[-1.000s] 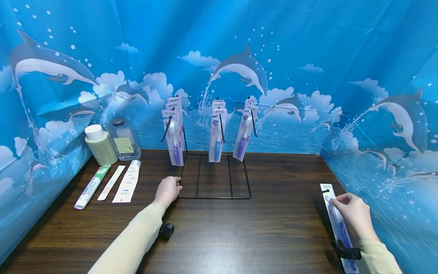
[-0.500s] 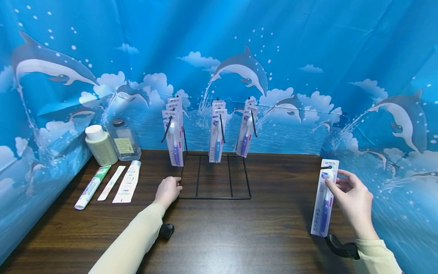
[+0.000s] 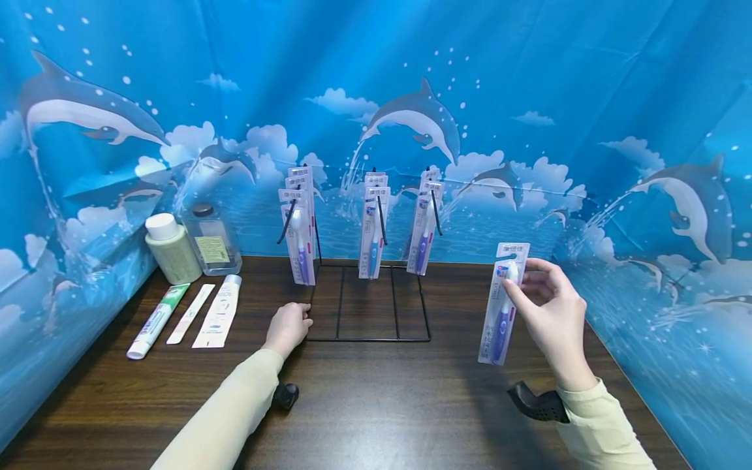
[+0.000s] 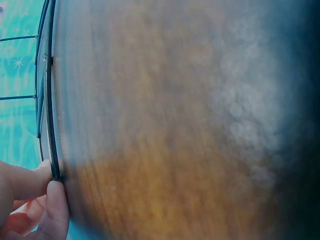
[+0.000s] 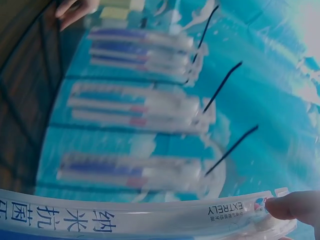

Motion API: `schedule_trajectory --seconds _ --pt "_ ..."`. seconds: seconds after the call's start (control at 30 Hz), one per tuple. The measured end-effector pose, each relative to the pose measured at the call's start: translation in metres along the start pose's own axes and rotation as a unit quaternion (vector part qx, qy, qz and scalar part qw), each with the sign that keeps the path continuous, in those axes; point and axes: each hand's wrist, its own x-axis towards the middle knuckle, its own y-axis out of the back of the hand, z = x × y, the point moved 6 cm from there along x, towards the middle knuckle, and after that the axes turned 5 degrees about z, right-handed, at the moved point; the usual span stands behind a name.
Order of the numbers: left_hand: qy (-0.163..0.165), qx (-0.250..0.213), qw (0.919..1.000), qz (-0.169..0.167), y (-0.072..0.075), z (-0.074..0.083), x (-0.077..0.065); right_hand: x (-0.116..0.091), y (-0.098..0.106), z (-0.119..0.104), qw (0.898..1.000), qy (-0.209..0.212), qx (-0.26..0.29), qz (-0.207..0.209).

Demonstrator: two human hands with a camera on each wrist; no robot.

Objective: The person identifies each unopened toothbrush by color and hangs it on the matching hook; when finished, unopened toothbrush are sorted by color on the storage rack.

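Note:
My right hand (image 3: 552, 310) pinches a packaged toothbrush (image 3: 495, 323) near its top, thumb in front, above the right part of the table. The pack hangs nearly upright, its purple handle low and its printed card facing me. In the right wrist view the packaged toothbrush (image 5: 165, 217) stretches along the bottom, partly cut off. At the left side of the black wire rack (image 3: 382, 340), my left hand (image 3: 288, 328) grips the base. The left wrist view has thumb and finger pinching the rack's wire (image 4: 52, 125). Packaged toothbrushes hang on its hooks in left (image 3: 303, 254), middle (image 3: 373, 258) and right (image 3: 422, 251) groups.
To the left lie a green and white toothpaste tube (image 3: 158, 321), a narrow white packet (image 3: 191, 314) and a flattened white tube (image 3: 220, 313). Behind them stand a green bottle (image 3: 174, 253) and a clear bottle (image 3: 213, 241). A dolphin-print curtain (image 3: 376, 78) surrounds the wooden table (image 3: 376, 411).
My right hand has lifted the packaged toothbrush off the table's right side, tilted it upright and carried it left toward the rack. The right hanging group swings slightly. My left hand stays put.

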Motion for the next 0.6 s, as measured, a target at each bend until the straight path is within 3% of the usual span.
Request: schedule_trajectory --seconds 0.23,0.6 --pt "0.006 -0.004 1.0 -0.003 0.0 0.0 0.0 0.004 -0.024 -0.029 0.997 0.017 0.066 -0.021" --pt "0.009 -0.001 0.9999 -0.006 0.001 -0.001 0.0 0.005 -0.054 -0.056 0.992 0.026 0.109 -0.052"
